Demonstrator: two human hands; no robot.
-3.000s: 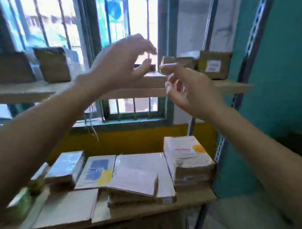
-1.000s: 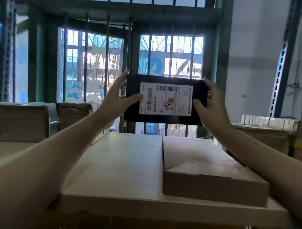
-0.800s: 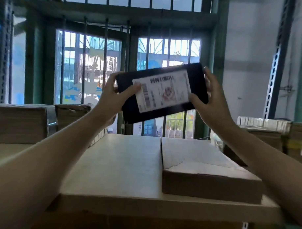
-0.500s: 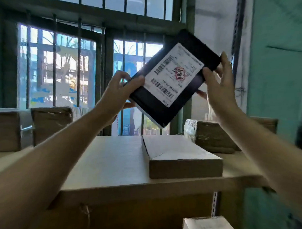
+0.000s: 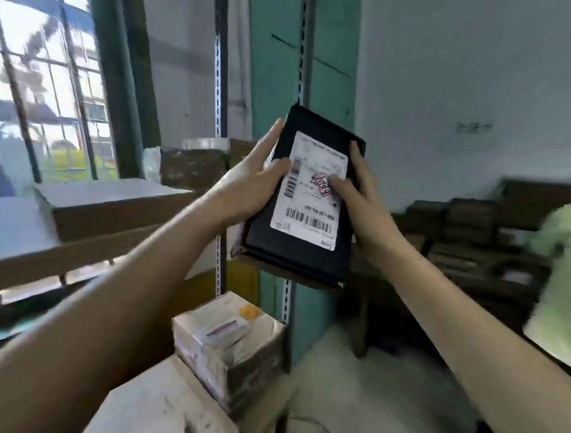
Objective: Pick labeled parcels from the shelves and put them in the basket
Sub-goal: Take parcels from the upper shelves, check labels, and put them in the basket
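Note:
A flat black parcel with a white barcode label is held upright in the air, in front of a teal pillar. My left hand grips its left edge, thumb on the label. My right hand grips its right edge, with the thumb resting on the label's red stamp. No basket is in view.
A wooden shelf at the left carries a flat brown box and more cartons behind. A taped labeled carton sits on the lower shelf. Stacked brown boxes stand at the right, next to a person in a light green top.
I have turned to the right, away from the window. The black parcel has swung from tilted to nearly upright and come down from over the shelf, both hands still on it.

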